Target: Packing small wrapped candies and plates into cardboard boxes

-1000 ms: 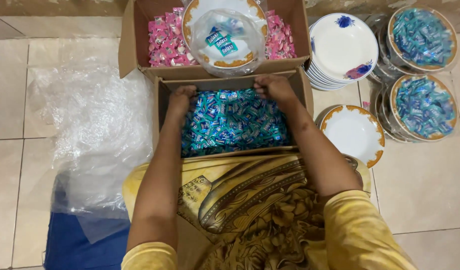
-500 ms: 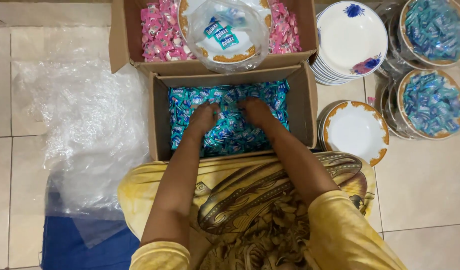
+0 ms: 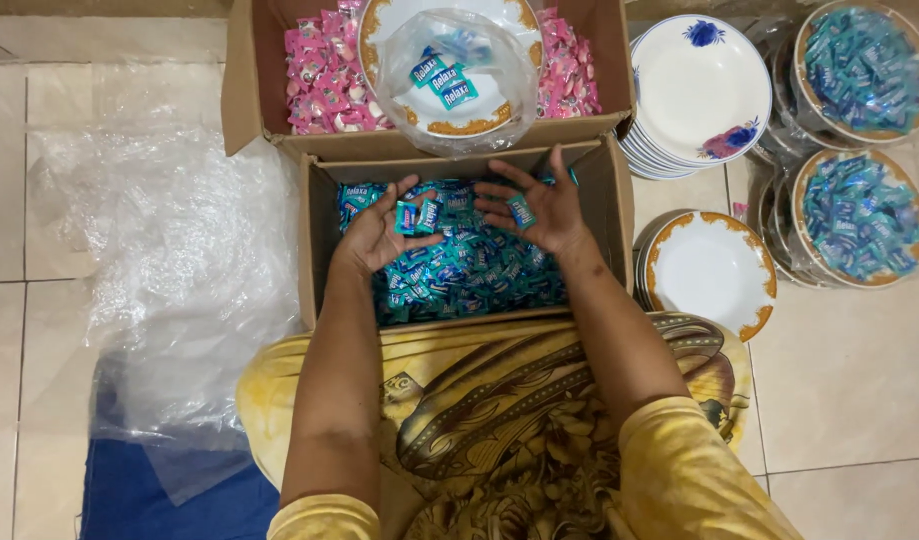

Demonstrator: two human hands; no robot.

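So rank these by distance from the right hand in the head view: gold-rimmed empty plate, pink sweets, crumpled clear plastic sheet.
From the right hand:
1. Gold-rimmed empty plate, just right of the box.
2. Pink sweets, in the box above.
3. Crumpled clear plastic sheet, far left on the floor.

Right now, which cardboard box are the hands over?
The nearer box, full of blue sweets. The farther box holds pink sweets and a plate.
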